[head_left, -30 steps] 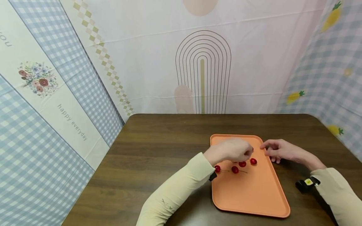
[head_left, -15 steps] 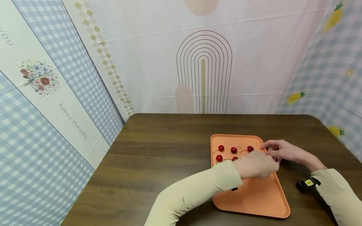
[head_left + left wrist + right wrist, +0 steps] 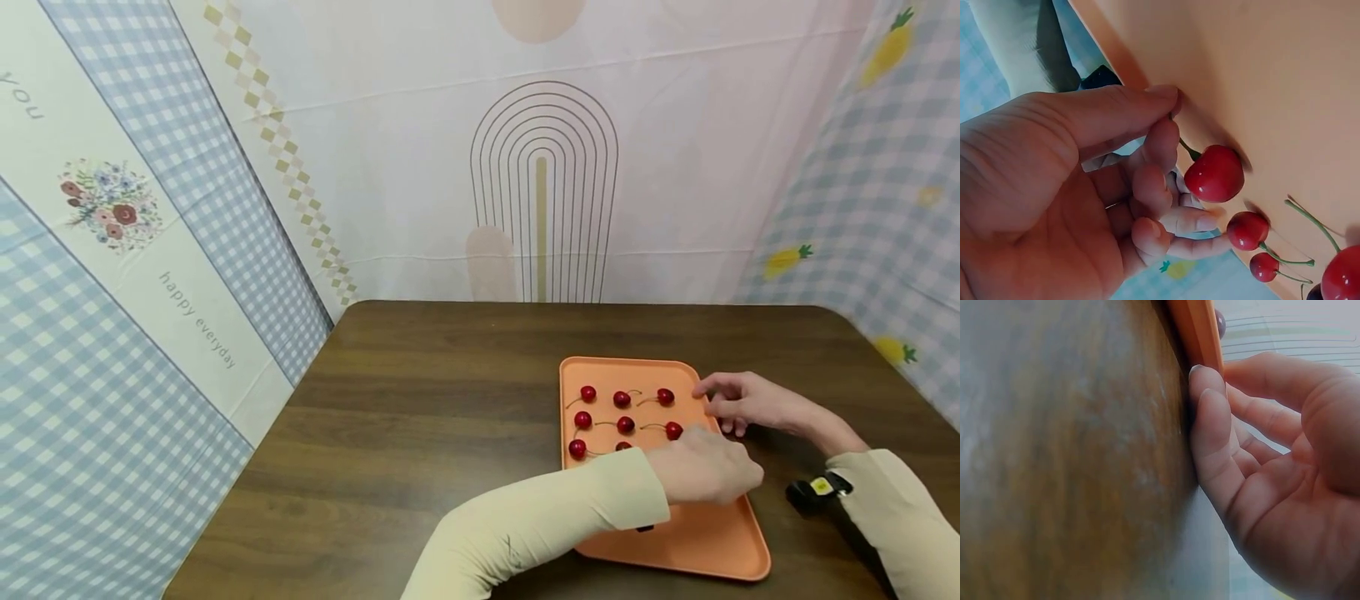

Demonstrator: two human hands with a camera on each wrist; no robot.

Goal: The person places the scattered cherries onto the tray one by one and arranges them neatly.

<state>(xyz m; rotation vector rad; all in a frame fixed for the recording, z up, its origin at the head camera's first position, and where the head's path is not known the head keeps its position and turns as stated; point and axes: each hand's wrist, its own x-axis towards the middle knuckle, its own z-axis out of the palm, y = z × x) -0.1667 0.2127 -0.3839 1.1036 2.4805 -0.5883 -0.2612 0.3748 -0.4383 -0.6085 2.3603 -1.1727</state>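
My left hand [image 3: 708, 467] is over the right side of the orange tray [image 3: 720, 550], in the head view. Its thumb and index finger pinch the green stem of a red cherry [image 3: 1215, 174], seen close up in the left wrist view; the fruit is near the tray's surface. That cherry is hidden behind the hand in the head view. My right hand [image 3: 757, 404] grips the tray's right rim, thumb on the inner side and fingertips [image 3: 1213, 422] against the outside, as the right wrist view shows.
Several stemmed cherries lie in rough rows on the tray's far half, among them one at the far left [image 3: 588, 393] and one at the far right [image 3: 665, 397]. The brown wooden table [image 3: 420, 433] extends left of the tray. Patterned cloth [image 3: 375, 167] hangs behind.
My left hand has moved right and toward the near side, from over the cherries to the tray's right edge, uncovering the rows. My right hand has stayed at the rim.
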